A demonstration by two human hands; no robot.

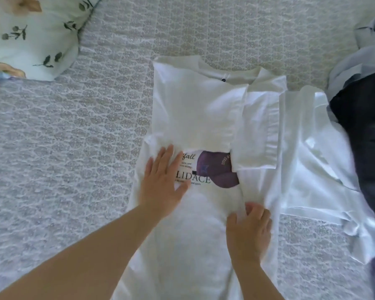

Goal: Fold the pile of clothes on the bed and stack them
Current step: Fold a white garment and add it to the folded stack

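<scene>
Right hand (250,226) is laid on the white T-shirt (195,118), fingers loosely bent against a fold — grip cannot be told. Left hand (162,182) is pressed flat, fingers spread, beside the purple print (217,169). Shirt is spread on the patterned bed (63,148), sleeves folded in — dark clothes (364,131) piled right, pillow (30,35) far left.
</scene>
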